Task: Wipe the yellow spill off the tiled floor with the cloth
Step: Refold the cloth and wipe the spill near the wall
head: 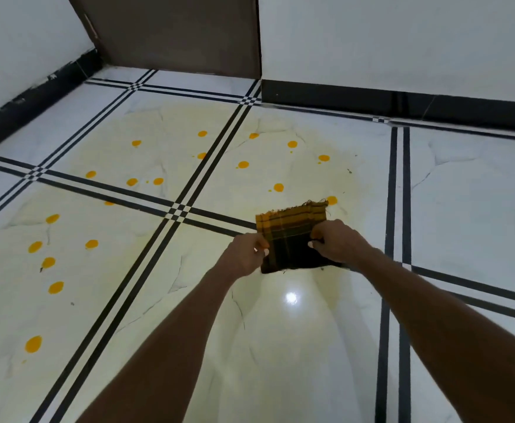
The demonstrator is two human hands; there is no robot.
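A folded checked cloth [293,230], yellow at its far end and dark brown near me, lies on the white tiled floor [280,346]. My left hand [245,254] grips its left edge and my right hand [337,242] grips its right edge. Several orange-yellow drops of the spill [243,164] dot the tiles beyond and to the left of the cloth, inside a pale yellow smear. One drop [332,200] sits just past the cloth's far right corner. More drops [33,344] lie at the near left.
Black double stripes [186,190] cross the floor between tiles. A brown door [173,35] stands at the back, with white walls and a black skirting board [403,102] on both sides. A bright light reflection [291,298] shines on the tile below the cloth.
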